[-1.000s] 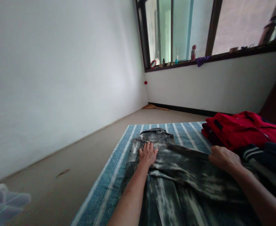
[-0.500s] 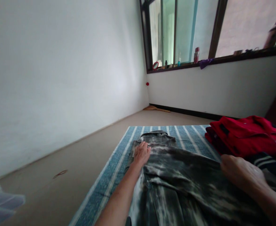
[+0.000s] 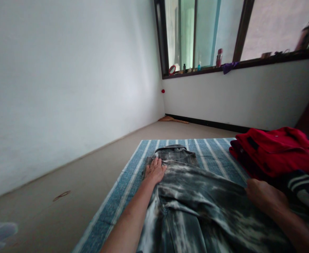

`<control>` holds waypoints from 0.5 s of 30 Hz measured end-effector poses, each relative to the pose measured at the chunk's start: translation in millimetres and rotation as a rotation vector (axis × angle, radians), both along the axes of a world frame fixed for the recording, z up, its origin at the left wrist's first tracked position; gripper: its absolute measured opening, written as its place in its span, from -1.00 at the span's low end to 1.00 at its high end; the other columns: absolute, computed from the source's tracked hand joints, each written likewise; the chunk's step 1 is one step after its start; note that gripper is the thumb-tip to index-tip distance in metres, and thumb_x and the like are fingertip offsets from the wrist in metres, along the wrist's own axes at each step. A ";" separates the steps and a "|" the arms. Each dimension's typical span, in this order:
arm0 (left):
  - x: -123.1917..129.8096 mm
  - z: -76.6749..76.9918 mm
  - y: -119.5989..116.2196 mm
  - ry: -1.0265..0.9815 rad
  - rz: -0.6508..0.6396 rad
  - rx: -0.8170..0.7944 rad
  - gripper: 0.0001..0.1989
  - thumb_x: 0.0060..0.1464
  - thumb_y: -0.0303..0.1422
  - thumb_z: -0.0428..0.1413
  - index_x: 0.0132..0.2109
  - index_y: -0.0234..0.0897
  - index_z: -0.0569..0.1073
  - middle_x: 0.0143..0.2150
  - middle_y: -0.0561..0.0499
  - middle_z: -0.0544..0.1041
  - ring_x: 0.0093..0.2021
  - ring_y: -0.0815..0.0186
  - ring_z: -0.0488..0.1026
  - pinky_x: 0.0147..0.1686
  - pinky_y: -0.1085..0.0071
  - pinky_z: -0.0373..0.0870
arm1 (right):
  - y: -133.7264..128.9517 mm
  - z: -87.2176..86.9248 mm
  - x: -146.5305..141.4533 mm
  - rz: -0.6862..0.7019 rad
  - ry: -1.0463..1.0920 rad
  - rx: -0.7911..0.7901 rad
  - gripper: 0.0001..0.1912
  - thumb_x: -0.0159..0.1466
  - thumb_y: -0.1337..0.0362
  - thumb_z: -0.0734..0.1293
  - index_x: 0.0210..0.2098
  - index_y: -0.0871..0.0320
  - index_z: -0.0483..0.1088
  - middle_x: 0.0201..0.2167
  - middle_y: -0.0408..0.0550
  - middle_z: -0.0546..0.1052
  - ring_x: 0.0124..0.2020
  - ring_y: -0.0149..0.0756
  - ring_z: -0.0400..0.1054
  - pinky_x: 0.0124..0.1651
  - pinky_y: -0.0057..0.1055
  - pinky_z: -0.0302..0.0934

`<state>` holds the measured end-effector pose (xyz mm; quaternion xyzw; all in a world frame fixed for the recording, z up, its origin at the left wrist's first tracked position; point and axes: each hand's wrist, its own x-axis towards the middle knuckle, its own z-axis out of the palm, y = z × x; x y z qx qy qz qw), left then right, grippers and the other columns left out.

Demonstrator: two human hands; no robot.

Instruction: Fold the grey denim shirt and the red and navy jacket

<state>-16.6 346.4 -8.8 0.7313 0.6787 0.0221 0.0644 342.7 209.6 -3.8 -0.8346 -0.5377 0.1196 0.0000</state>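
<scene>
A black, grey and white mottled jacket point(image 3: 188, 186) lies on a striped blue cloth, its collar at the far end. One sleeve or side panel is drawn across it toward the right. My left hand point(image 3: 156, 171) rests flat on the jacket's upper left part, fingers stretched out and slightly apart. On the right, my right hand point(image 3: 266, 196) is closed in a fist around the far edge of the stretched fabric. Its fingertips are hidden behind the hand.
Folded red clothes point(image 3: 283, 151) are piled at the right, beside dark fabric with white stripes point(image 3: 300, 181). The blue striped cloth point(image 3: 128, 186) ends at a pale floor point(image 3: 91, 175). A broom point(image 3: 170, 119) lies in the corner. Bottles and a mirror point(image 3: 172, 69) stand on the windowsill.
My left hand's fingers have straightened and now lie flat on the jacket. My right hand keeps its grip on the fabric. The view has shifted slightly.
</scene>
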 end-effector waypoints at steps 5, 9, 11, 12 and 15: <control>-0.9 -2.2 2.8 0.010 -0.007 0.006 -0.43 0.25 -0.13 -0.23 0.32 -0.28 0.07 0.40 -0.16 -0.07 0.37 0.12 -0.11 0.25 0.04 -0.10 | -5.0 1.7 -6.1 0.039 -0.025 -0.033 -0.71 0.29 0.32 0.11 -0.32 0.14 0.46 -0.25 0.19 0.57 -0.18 0.07 0.48 -0.32 -0.23 0.22; 0.5 -1.9 2.6 0.012 -0.007 0.026 -0.45 0.25 -0.14 -0.18 0.31 -0.27 0.10 0.39 -0.18 -0.04 0.36 0.09 -0.08 0.24 0.03 -0.06 | -10.2 -1.8 -12.1 0.059 -0.048 -0.008 -0.69 0.32 0.31 0.08 -0.29 0.19 0.45 -0.25 0.20 0.57 -0.18 0.08 0.48 -0.30 -0.21 0.23; 2.9 1.2 -1.3 0.008 -0.005 0.057 -0.47 0.25 -0.19 -0.16 0.30 -0.30 0.11 0.39 -0.21 -0.01 0.36 0.10 -0.06 0.24 0.04 -0.05 | -11.7 -4.7 -13.1 0.069 -0.050 0.003 -0.69 0.33 0.31 0.09 -0.29 0.19 0.45 -0.26 0.19 0.57 -0.20 0.04 0.49 -0.31 -0.24 0.23; 4.7 3.7 -4.7 0.005 -0.006 0.075 -0.48 0.26 -0.22 -0.15 0.29 -0.33 0.11 0.38 -0.23 0.00 0.36 0.11 -0.05 0.24 0.06 -0.04 | -12.2 -5.9 -13.0 0.074 -0.054 0.012 -0.70 0.33 0.31 0.09 -0.29 0.19 0.45 -0.27 0.18 0.57 -0.21 0.02 0.49 -0.32 -0.25 0.23; 11.7 13.3 -22.3 -0.009 -0.041 0.114 -0.51 0.25 -0.28 -0.13 0.26 -0.40 0.16 0.36 -0.27 0.06 0.35 0.11 -0.01 0.26 0.10 -0.05 | -13.2 -8.4 -10.9 0.086 -0.075 0.041 -0.69 0.34 0.29 0.08 -0.29 0.19 0.44 -0.30 0.18 0.57 -0.23 0.01 0.50 -0.32 -0.26 0.22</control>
